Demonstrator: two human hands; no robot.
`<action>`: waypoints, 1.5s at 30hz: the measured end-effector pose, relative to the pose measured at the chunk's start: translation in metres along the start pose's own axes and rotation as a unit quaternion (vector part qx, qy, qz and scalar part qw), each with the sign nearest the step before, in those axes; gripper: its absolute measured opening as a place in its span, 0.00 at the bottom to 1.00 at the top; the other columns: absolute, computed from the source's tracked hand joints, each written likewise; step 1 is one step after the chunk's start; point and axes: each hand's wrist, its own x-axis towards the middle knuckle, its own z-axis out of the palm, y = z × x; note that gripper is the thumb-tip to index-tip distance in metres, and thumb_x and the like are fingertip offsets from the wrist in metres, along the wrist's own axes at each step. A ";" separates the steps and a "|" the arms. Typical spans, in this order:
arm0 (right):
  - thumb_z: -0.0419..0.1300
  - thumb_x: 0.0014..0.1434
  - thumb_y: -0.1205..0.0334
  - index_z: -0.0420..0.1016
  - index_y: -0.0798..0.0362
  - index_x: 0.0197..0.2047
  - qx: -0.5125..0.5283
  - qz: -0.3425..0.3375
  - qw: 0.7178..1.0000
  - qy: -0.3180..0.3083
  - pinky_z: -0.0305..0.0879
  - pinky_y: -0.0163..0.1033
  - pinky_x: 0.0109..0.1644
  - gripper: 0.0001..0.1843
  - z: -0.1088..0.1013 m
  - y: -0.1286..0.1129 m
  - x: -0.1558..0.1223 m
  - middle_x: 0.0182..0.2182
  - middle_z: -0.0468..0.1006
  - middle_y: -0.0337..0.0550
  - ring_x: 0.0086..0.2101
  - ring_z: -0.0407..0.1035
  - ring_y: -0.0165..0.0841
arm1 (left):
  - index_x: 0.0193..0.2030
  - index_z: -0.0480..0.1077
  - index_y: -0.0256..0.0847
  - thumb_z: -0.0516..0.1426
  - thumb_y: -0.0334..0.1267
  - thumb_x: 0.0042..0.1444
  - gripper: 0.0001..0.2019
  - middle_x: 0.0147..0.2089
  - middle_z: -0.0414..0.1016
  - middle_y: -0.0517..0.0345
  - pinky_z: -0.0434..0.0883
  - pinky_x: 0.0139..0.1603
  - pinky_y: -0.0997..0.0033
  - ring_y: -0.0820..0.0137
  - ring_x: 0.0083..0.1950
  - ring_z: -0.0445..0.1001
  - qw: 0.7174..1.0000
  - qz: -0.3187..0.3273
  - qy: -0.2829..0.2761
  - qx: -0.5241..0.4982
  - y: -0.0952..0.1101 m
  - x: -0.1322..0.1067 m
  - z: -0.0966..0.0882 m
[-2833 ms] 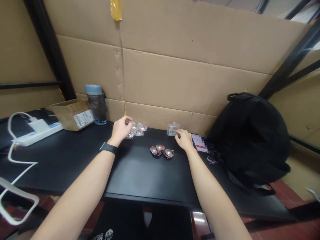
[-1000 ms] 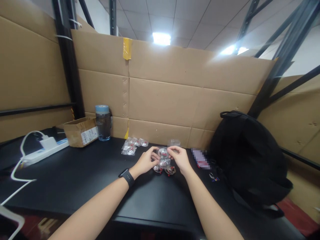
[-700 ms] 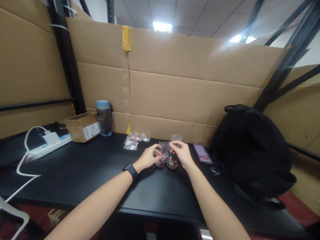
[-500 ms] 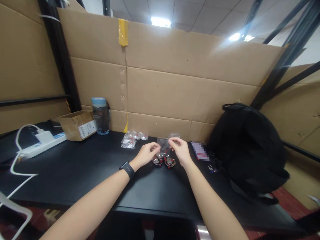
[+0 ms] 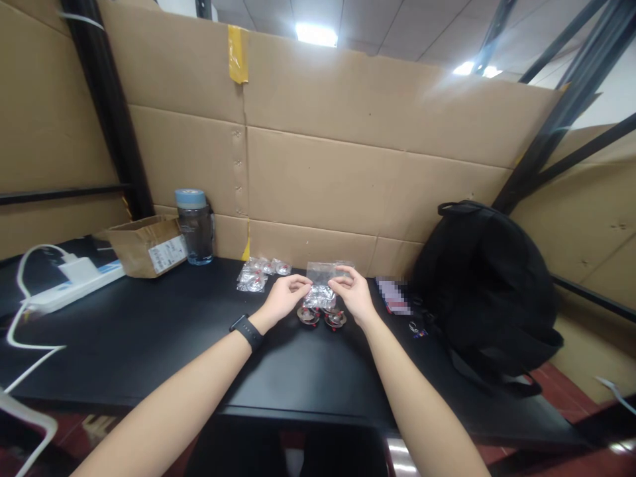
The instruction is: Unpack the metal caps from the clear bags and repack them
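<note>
A person's left hand (image 5: 285, 298) and right hand (image 5: 356, 297) pinched opposite sides of a clear bag (image 5: 320, 274) midway between them, its long axis pointing forward, at the far side of clustered metal discs (image 5: 335, 319) on a black table (image 5: 293, 374).

Black table (image 5: 298, 381), metal discs (image 5: 334, 320), bagged discs (image 5: 255, 280), bottle (image 5: 195, 230), backpack (image 5: 489, 291)

Just before your grip on the clear plastic bag (image 5: 320, 273) lie round silver metal discs (image 5: 335, 320); left, flat clear plastic packets (image 5: 252, 275); right, a rounded black fabric backpack (image 5: 489, 291); behind, brown cardboard panelling (image 5: 311, 182).
</note>
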 end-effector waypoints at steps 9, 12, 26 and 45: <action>0.70 0.53 0.52 0.70 0.49 0.50 -0.074 -0.019 0.997 0.010 0.70 0.40 0.37 0.24 0.002 0.000 -0.001 0.32 0.82 0.42 0.32 0.77 0.37 | 0.32 0.62 0.41 0.66 0.40 0.52 0.15 0.38 0.82 0.52 0.76 0.49 0.62 0.63 0.44 0.82 0.996 0.040 0.055 -0.052 -0.008 0.004 -0.003; 0.65 0.58 0.54 0.74 0.50 0.47 -0.191 -0.118 0.974 0.027 0.69 0.41 0.41 0.15 0.006 -0.009 -0.006 0.40 0.80 0.45 0.39 0.74 0.37 | 0.31 0.68 0.40 0.63 0.39 0.53 0.08 0.38 0.81 0.51 0.75 0.49 0.61 0.62 0.42 0.81 0.997 0.051 0.063 0.018 -0.009 0.006 -0.010; 0.56 0.65 0.67 0.82 0.46 0.43 -0.533 -0.179 0.827 -0.035 0.51 0.49 0.54 0.13 0.002 0.000 0.001 0.46 0.82 0.44 0.48 0.66 0.41 | 0.39 0.75 0.41 0.58 0.44 0.61 0.09 0.41 0.80 0.55 0.72 0.51 0.65 0.64 0.45 0.78 0.990 0.056 0.059 0.113 -0.012 0.013 -0.018; 0.49 0.67 0.61 0.70 0.43 0.64 -0.604 0.031 0.794 -0.065 0.51 0.59 0.62 0.24 -0.059 0.065 0.035 0.66 0.70 0.46 0.65 0.58 0.44 | 0.38 0.76 0.41 0.57 0.42 0.60 0.09 0.40 0.81 0.54 0.72 0.45 0.66 0.63 0.42 0.79 0.976 0.074 0.046 0.198 -0.008 0.013 -0.033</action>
